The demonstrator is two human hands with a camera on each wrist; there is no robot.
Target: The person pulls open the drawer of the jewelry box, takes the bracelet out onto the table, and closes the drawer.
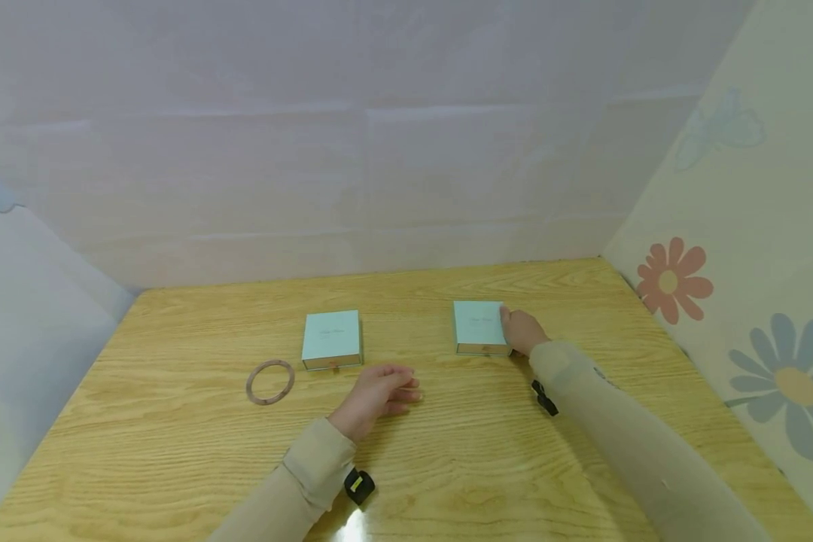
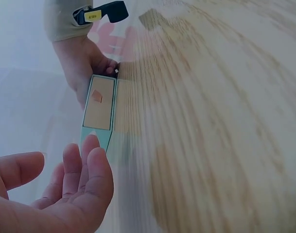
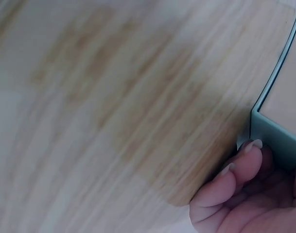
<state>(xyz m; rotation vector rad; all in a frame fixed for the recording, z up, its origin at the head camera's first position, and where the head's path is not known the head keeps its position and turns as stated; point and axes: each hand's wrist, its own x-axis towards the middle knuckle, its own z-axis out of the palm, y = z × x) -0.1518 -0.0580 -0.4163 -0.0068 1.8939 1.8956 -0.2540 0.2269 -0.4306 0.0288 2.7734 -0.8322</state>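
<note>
Toward the back right of the table, my right hand holds the right edge of a pale turquoise box, thumb on its lid. The right wrist view shows curled fingers against the corner of the box. My left hand is in front of and between the two boxes, palm turned inward, fingers loosely bent and holding nothing; the left wrist view also shows this hand empty. A matching box lies up and left of it.
Left of my left hand, a pinkish ring-shaped bangle lies flat on the wooden table. A pale wall stands behind the table, and a flower-patterned panel borders its right side.
</note>
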